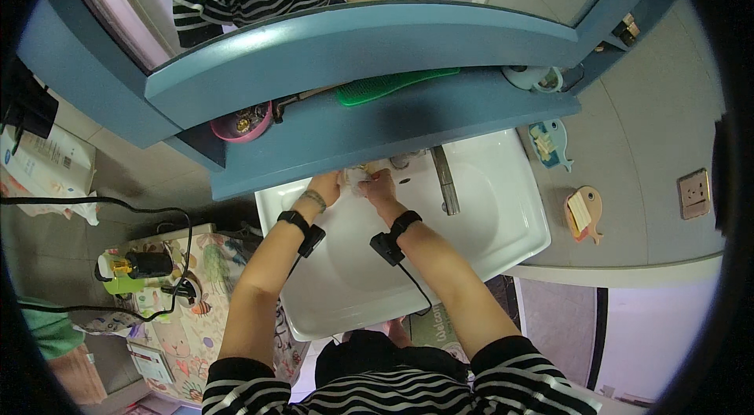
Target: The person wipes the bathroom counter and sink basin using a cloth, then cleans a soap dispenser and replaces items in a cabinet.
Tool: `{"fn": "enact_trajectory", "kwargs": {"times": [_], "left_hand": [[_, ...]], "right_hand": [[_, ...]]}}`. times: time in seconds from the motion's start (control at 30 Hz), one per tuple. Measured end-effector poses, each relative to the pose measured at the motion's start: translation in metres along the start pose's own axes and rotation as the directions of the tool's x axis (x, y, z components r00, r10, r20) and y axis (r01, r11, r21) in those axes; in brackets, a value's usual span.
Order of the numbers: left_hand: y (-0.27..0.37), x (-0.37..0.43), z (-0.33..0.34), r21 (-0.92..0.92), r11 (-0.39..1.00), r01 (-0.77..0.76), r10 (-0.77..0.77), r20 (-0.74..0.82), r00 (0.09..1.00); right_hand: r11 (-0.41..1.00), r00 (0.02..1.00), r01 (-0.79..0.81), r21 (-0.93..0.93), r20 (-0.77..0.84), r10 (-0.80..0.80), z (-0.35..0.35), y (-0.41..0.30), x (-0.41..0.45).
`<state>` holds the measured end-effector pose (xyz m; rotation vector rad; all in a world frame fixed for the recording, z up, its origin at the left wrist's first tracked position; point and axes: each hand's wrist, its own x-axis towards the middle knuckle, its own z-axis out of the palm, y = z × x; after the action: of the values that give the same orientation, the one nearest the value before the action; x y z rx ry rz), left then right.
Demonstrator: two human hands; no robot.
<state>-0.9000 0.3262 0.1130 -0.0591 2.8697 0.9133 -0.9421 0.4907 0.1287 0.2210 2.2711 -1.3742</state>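
Both hands reach to the back rim of a white ceramic washbasin [347, 262], just under the edge of a blue shelf [377, 120]. My left hand [326, 187] is at the left of a whitish, translucent item [356, 177]; the shelf edge partly covers its fingers, so its grip cannot be told. My right hand [380, 186] touches the same item from the right, its fingers bent around part of it. What the item is cannot be made out. A metal faucet [446, 180] stands right of my right hand. Black straps with small boxes are on both wrists.
On the shelf are a pink bowl [259, 131] with small items, a green comb [394, 85] and a light-blue cup [524, 78]. Fish-shaped soap holders [548, 144] hang on the right wall. Bottles [150, 265] stand on a patterned surface at left, with a black cable [189, 238] above.
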Motion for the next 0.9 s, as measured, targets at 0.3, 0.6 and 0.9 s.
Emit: {"fn": "enact_trajectory", "kwargs": {"times": [0.3, 0.6, 0.9], "left_hand": [[0.037, 0.010, -0.012, 0.134, 0.986, -0.099, 0.091, 0.063, 0.994], [0.090, -0.053, -0.017, -0.338, 0.938, -0.072, 0.005, -0.196, 0.981], [0.156, -0.119, -0.046, -0.215, 0.964, -0.154, 0.075, -0.338, 0.938]], "right_hand": [[0.987, 0.990, 0.143, -0.067, 0.010, -0.142, -0.015, 0.001, -0.012], [0.846, 0.848, 0.527, -0.084, -0.005, -0.529, -0.087, -0.023, -0.092], [0.904, 0.915, 0.387, 0.183, 0.045, -0.401, -0.099, -0.028, -0.148]]}}
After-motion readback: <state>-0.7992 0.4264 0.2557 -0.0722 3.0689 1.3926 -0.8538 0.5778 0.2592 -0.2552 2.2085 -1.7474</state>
